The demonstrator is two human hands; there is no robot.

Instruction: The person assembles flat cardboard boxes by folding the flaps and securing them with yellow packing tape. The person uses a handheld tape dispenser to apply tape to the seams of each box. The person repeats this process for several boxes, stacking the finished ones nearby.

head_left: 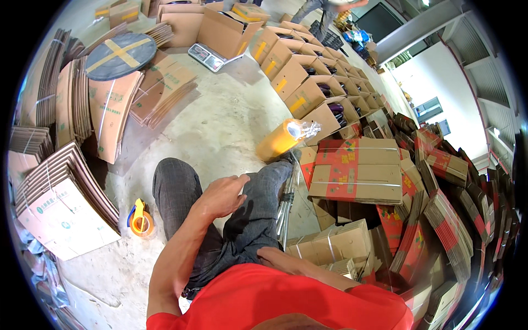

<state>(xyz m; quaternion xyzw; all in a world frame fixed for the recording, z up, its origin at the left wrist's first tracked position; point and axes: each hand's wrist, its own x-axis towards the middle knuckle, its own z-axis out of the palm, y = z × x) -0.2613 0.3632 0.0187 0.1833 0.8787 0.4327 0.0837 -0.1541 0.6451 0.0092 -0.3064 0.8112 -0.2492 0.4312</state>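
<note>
My left hand [221, 197] hangs between my knees, over the inner side of my right thigh. Its fingers are loosely bent, and I see nothing in them. My right hand [269, 255] rests at the top of my right thigh, its fingers mostly hidden. Just beyond my right knee stands a tilted yellow-orange cylinder [275, 142], with crumpled clear plastic at its upper end. On the floor to the left of my legs lies a tape dispenser [141, 221] with a yellow and blue body and an orange tape roll. Thin metal legs [284, 212] show beside my right thigh.
Bundled flat cartons [63, 214] stand along the left, a round grey lid [121, 56] on some. Open boxes [302, 96] with dark purple eggplants line the far right. A scale [208, 57] stands ahead. Folded red-banded cartons [357, 170] heap up at right. Another person [322, 16] stands far off.
</note>
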